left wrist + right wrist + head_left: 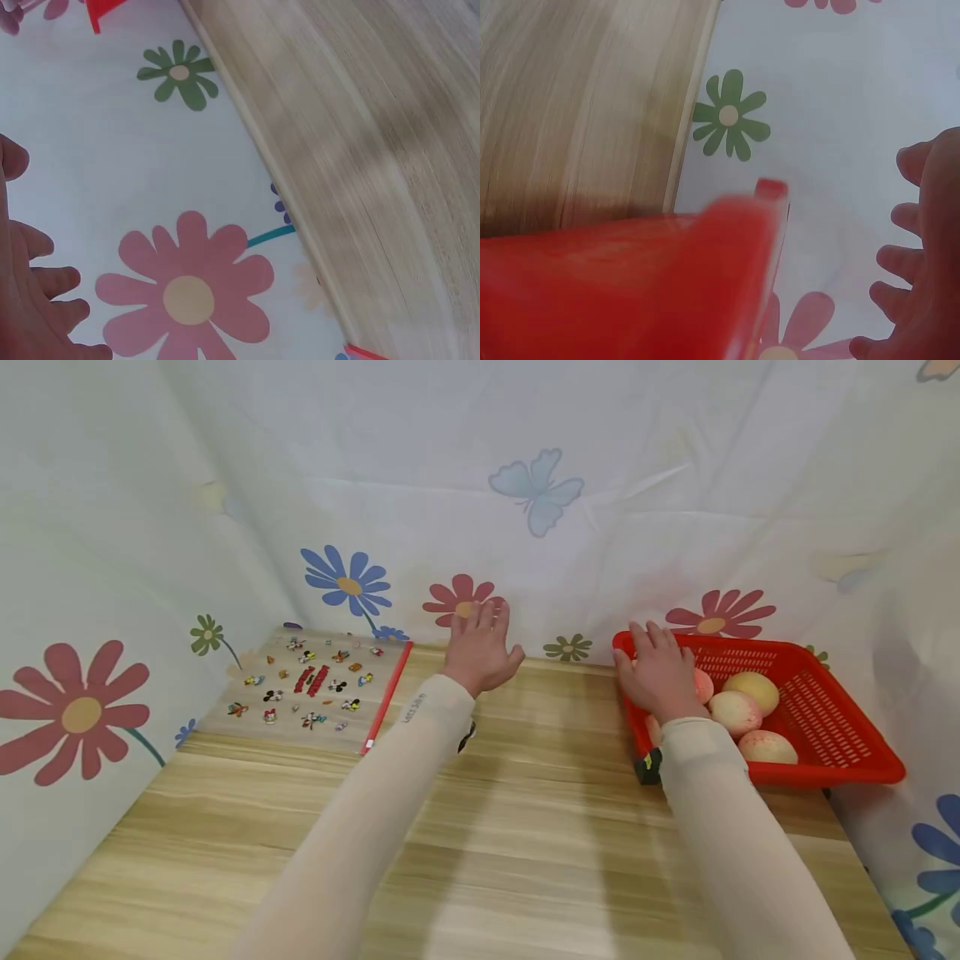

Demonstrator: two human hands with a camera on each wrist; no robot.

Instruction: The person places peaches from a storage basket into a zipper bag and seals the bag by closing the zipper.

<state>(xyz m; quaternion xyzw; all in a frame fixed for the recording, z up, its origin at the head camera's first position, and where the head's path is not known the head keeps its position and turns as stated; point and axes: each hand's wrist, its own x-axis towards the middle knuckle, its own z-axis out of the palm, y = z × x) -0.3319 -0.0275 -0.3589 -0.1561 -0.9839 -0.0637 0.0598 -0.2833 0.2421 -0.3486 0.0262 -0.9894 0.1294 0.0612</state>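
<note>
My left hand (482,652) is raised over the back of the wooden table, fingers spread and nothing in it. In the left wrist view its fingers (56,282) reach in from the left edge, against the flowered cloth. Above the left end of a red plastic basket (840,718) is my right hand (660,670), its fingers straight and holding nothing. Several pale peaches with pink blushes, one of them a peach (737,713) near the middle, lie in the basket's left half. Part of the fruit is hidden behind my right hand and wrist.
Left of my left hand, a see-through zip pouch (315,689) with cartoon prints and a red zipper edge lies flat at the back left. Cloth printed with flowers and a butterfly (537,493) hangs around the wooden table (525,827) at the back and sides.
</note>
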